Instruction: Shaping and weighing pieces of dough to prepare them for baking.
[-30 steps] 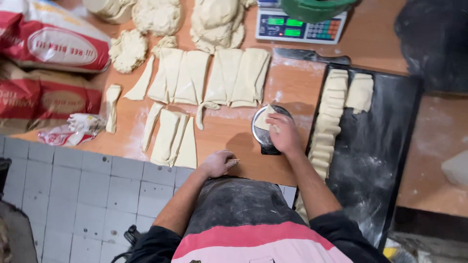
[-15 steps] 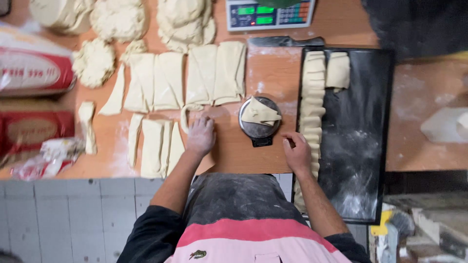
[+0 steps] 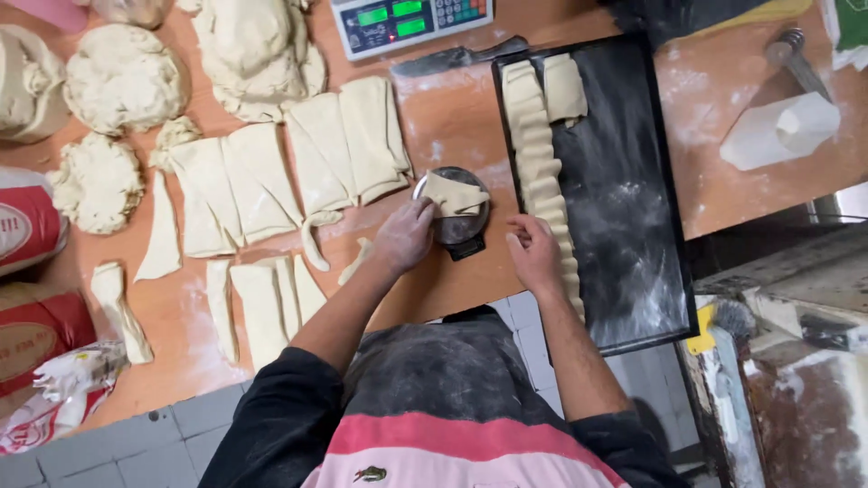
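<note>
Now dough piece (image 3: 455, 194) on small scale (image 3: 454, 226)

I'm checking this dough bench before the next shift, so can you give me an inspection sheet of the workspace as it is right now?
Surface: wooden bench, dusted with flour.
Job's things: dough piece lying on a small round scale; black tray holding a row of dough pieces.
Clutter: cut dough strips, dough lumps, digital scale, flour sacks, knife.
Hands: left hand touching the dough piece; right hand open beside the tray.
Cables: nothing seen.
Surroundings: tiled floor below the bench.
</note>
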